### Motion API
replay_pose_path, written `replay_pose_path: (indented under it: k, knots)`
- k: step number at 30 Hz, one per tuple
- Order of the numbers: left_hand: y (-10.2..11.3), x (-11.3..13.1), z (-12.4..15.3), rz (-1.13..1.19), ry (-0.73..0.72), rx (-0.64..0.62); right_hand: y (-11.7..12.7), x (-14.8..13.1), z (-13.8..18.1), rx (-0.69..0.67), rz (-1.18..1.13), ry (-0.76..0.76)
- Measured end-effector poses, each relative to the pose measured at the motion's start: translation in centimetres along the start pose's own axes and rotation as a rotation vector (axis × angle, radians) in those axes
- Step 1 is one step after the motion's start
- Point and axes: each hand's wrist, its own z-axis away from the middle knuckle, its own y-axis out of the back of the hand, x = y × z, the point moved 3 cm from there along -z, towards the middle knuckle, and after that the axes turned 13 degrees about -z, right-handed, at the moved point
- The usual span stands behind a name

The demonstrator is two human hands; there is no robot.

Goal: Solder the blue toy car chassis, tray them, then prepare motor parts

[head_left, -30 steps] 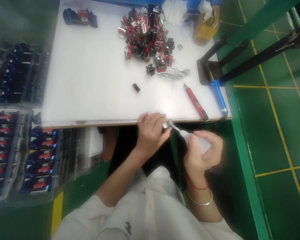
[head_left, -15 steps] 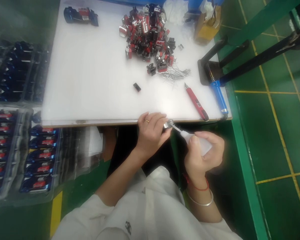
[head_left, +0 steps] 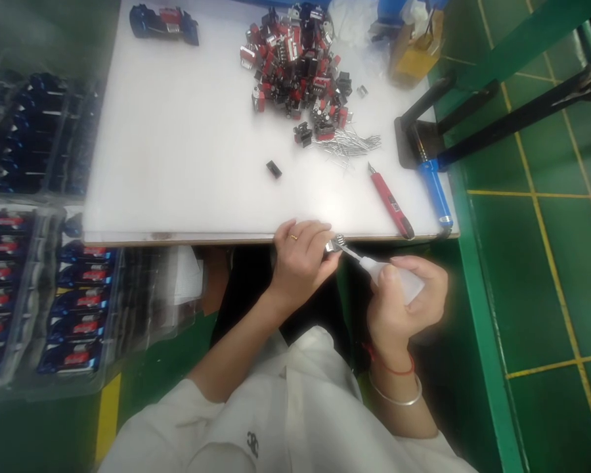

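Observation:
My left hand [head_left: 300, 259] is closed around a small metal-pinned component [head_left: 333, 245], held just below the front edge of the white table [head_left: 177, 151]. My right hand [head_left: 406, 299] grips a small white squeeze bottle [head_left: 391, 277], and its thin nozzle touches the component. A pile of red and black components [head_left: 298, 62] lies at the far middle of the table, with loose metal pins [head_left: 349, 142] beside it. One black part [head_left: 274, 169] lies alone in the middle of the table.
A red utility knife [head_left: 391, 202] and a blue-handled tool [head_left: 436, 194] on a black stand lie at the table's right. A blue and red assembled piece [head_left: 165, 21] sits at the far left. Clear trays of blue parts [head_left: 34, 289] stand left. A yellow box [head_left: 416, 56] sits far right.
Both hands hold their grip with the nozzle on the component. The view has shifted slightly; nothing on the table has moved.

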Motion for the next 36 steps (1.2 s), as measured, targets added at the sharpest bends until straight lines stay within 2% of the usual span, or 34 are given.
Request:
replay_pose_path:
  k: [6, 9, 12, 17, 22, 27, 30, 33, 34, 36]
  knots:
    - [0.1, 0.1, 0.0, 0.013, -0.025, 0.084, -0.1, 0.1, 0.0, 0.02, -0.008, -0.007]
    - [0.0, 0.0, 0.0, 0.011, -0.024, 0.069, -0.1, 0.4, 0.2, 0.041, -0.009, -0.039]
    - [0.1, 0.0, 0.0, -0.002, -0.017, 0.036, 0.1, 1.3, 0.4, 0.115, -0.104, -0.218]
    - [0.8, 0.0, -0.4, 0.02, -0.019, 0.02, -0.1, 3.0, 0.1, 0.203, -0.456, -0.682]
    - [1.2, -1.2, -2.2, -0.027, -0.036, 0.033, -0.6, 3.9, 0.2, 0.217, -0.679, -0.966]
    - [0.5, -2.6, -3.8, -0.106, -0.04, -0.016, -1.3, 4.4, 1.2, 0.158, -0.901, -1.132]
    - [0.9, -2.4, -3.8, -0.08, -0.01, -0.012, -1.7, 4.6, 1.6, 0.127, -0.996, -1.173]
    - [1.8, -0.8, -2.9, 0.073, 0.005, 0.036, -2.2, 4.6, 2.1, 0.133, -1.104, -1.231]
    - [1.9, -0.1, -2.5, 0.158, 0.001, 0.02, -2.4, 4.5, 2.4, 0.135, -1.137, -1.253]
    - [1.7, 1.5, -1.6, 0.354, -0.001, -0.091, -2.8, 4.2, 3.0, 0.14, -1.183, -1.303]
